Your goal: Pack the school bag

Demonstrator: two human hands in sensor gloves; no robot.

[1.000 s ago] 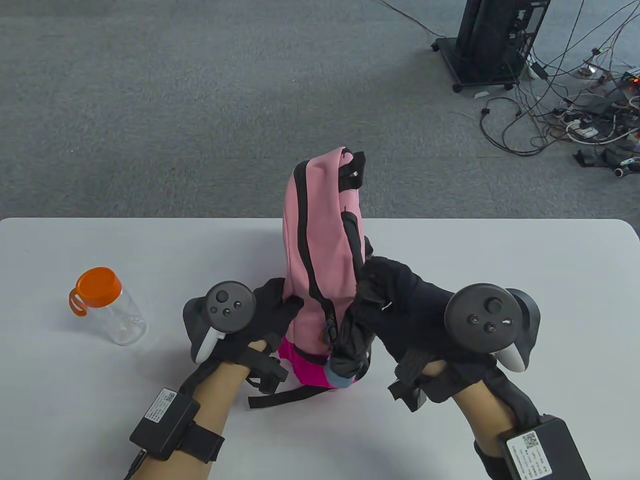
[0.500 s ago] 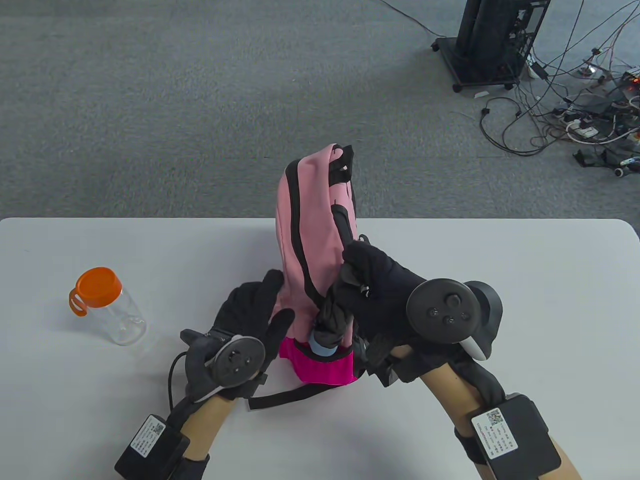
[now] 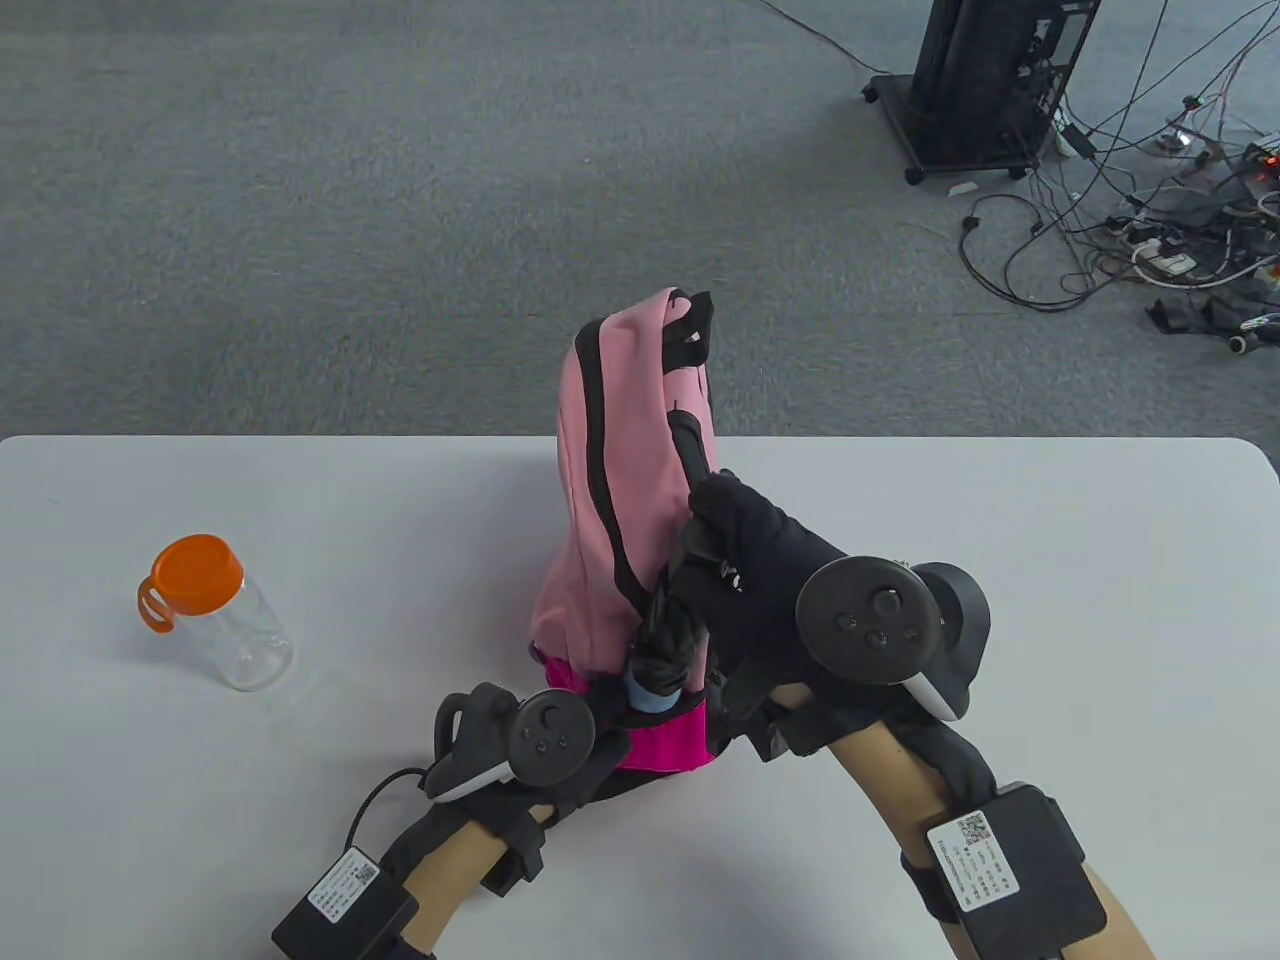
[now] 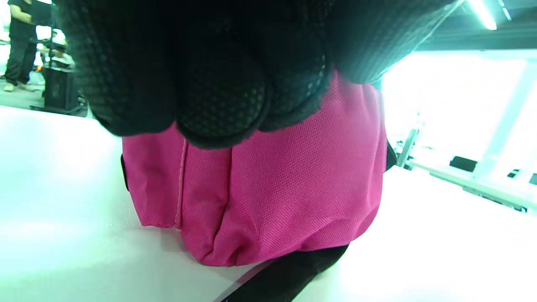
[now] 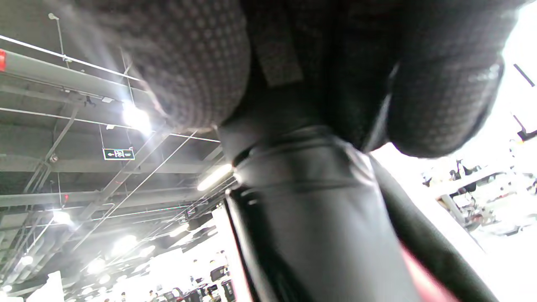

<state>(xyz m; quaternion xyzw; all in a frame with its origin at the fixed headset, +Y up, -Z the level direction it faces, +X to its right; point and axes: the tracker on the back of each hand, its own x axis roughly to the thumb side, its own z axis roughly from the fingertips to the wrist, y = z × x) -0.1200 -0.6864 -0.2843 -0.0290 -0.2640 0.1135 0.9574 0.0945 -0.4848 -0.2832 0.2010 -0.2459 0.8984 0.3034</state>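
Observation:
A pink backpack [image 3: 620, 470] with black trim stands upright at the table's middle. Its magenta side pocket [image 3: 670, 745] faces me and fills the left wrist view [image 4: 272, 188]. My right hand [image 3: 745, 565] grips a black folded umbrella [image 3: 668, 620] held upright against the bag. The umbrella's blue-grey end [image 3: 650, 697] sits in the pocket's mouth. The right wrist view shows my fingers [image 5: 188, 63] wrapped around the umbrella [image 5: 310, 209]. My left hand [image 3: 600, 745] grips the pocket's upper edge, its fingers [image 4: 222, 96] curled over the fabric.
A clear bottle with an orange lid [image 3: 215, 610] stands at the left of the white table [image 3: 1050, 600]. A black strap [image 4: 285, 272] trails from under the bag. Beyond the far edge is grey carpet, with a black stand and cables [image 3: 1150, 220].
My left hand has moved from the bag's left side down to the magenta pocket and gripped it. My right hand has brought the umbrella left and down, so its end is in the pocket.

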